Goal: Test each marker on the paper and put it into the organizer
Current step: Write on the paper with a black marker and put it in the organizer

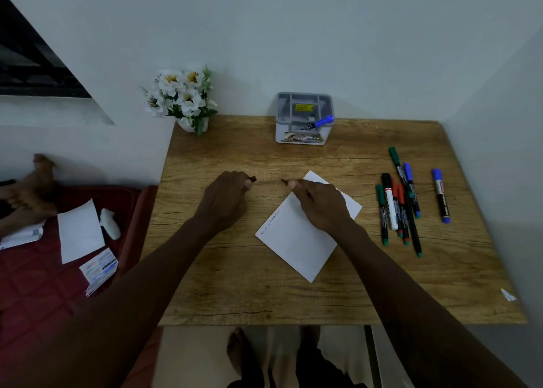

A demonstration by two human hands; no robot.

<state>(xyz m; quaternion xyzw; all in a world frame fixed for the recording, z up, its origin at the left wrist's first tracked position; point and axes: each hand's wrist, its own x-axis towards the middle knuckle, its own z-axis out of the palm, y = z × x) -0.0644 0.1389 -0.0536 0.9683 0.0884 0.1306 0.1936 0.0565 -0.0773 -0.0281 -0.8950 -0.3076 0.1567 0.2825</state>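
A white paper point(296, 240) lies on the wooden table point(323, 293), with a thin blue squiggle near its left edge. My right hand point(320, 205) rests over the paper's top corner and grips a dark marker point(284, 181) whose tip points left. My left hand point(227, 199) is closed on the marker's dark cap point(252, 179), held a little apart from the tip. The grey organizer point(304, 123) stands at the table's back edge with a blue marker point(321, 122) lying across it. Several markers point(399, 205) lie in a loose row at the right.
A pot of white flowers point(182, 99) stands at the table's back left corner. A lone blue-capped marker point(440, 195) lies furthest right. Left of the table is a red seat point(38, 284) with a paper sheet point(79, 230), small cartons and another person's feet.
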